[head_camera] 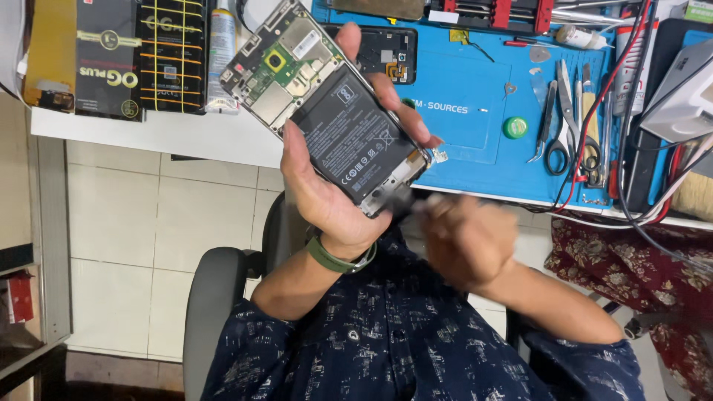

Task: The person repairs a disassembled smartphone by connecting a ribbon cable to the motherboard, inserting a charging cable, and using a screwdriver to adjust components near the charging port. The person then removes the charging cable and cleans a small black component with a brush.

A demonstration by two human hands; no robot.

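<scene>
My left hand [327, 194] grips an opened smartphone [327, 104] with its back cover off. Its black battery and green circuit board face me, and the phone is tilted with its top toward the upper left. A green band sits on my left wrist. My right hand [466, 241] is blurred just below the phone's lower right corner. Its fingers are curled around a thin light tool tip, too smeared to name. A small flex tab sticks out at the phone's lower right corner.
A blue work mat [468, 111] lies on the white bench and carries a black phone frame [386, 52], a green round cap [515, 127], scissors and tweezers [566, 122]. Black boxes [134, 56] stand at the left. Cables hang at the right. A grey chair arm [212, 297] is below.
</scene>
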